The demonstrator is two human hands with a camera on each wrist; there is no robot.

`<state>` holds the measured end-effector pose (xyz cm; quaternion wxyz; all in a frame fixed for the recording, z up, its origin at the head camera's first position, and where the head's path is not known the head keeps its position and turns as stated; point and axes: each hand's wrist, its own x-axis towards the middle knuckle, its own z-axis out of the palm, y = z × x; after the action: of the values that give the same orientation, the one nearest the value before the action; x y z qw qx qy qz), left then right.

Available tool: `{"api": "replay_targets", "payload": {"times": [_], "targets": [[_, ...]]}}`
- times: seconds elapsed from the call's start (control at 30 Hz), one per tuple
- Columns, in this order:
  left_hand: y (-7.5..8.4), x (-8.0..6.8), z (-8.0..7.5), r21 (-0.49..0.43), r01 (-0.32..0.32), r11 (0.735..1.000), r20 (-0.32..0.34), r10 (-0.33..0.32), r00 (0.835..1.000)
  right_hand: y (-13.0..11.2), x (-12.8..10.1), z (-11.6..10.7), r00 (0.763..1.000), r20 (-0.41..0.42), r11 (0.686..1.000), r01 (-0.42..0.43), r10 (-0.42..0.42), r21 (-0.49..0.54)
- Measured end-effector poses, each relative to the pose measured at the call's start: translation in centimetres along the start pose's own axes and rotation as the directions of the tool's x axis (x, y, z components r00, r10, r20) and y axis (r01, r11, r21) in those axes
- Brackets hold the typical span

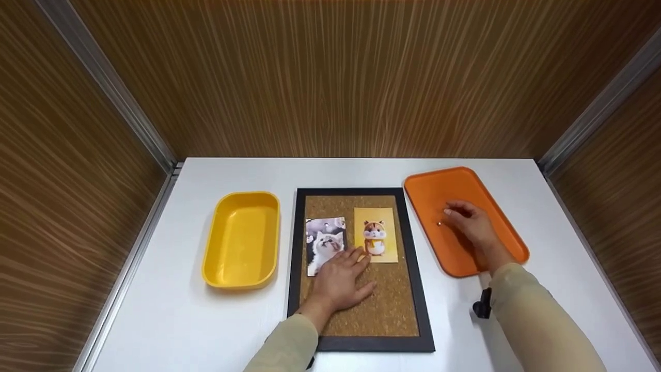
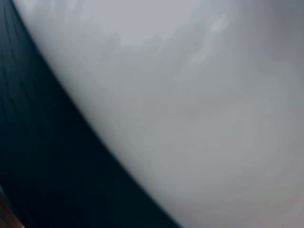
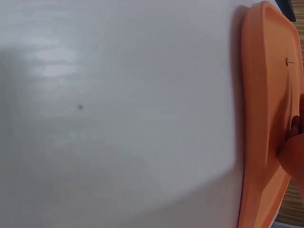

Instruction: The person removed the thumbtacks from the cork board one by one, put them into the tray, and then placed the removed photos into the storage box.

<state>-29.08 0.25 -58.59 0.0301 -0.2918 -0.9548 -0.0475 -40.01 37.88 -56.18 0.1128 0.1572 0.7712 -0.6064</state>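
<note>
Fingers of the right hand (image 1: 471, 223) hung just beside a thumbtack (image 1: 439, 223)

Thumb and forefinger bent close together; whether they pinched anything, I could not tell. The thumbtack sat leftward, nearer the wearer, on the orange tray (image 1: 444, 187), its needle's tilt unclear. The left hand (image 1: 341, 281), farther off, spread over the corkboard (image 1: 384, 310).

A white tabletop (image 2: 190, 118) is being shown; light is being reflected. Lower left, a dark frame (image 2: 61, 156) is being seen.
</note>
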Motion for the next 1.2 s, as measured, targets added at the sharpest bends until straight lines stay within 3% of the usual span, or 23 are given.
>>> {"api": "replay_targets", "payload": {"times": [0.3, 0.43, 0.73, 1.07, 1.2], "targets": [[0.0, -0.1, 0.2, 0.006, -0.007, 1.0, -0.018, 0.007, 1.0, -1.3, -0.1, 0.4, 0.986, -0.02, 0.981, 0.16, -0.163, -0.108], [0.0, -0.1, 0.1, 0.008, -0.005, 1.0, -0.011, 0.005, 1.0, -2.8, -0.7, 1.2, 0.987, 0.002, 0.983, 0.159, -0.16, -0.093], [0.0, 0.1, 0.1, 0.002, -0.001, 1.0, 0.022, 0.001, 1.0, -6.3, -3.1, 3.5, 0.968, 0.059, 0.967, 0.246, -0.243, -0.063], [-0.1, 0.1, 0.2, 0.013, -0.002, 1.0, 0.018, 0.002, 1.0, -7.6, -2.8, 6.2, 0.958, 0.083, 0.957, 0.28, -0.274, -0.078], [0.0, 0.0, 0.2, 0.014, 0.001, 1.0, -0.009, 0.0, 1.0, -6.6, -1.1, 7.3, 0.936, 0.087, 0.938, 0.345, -0.34, -0.044]]}}
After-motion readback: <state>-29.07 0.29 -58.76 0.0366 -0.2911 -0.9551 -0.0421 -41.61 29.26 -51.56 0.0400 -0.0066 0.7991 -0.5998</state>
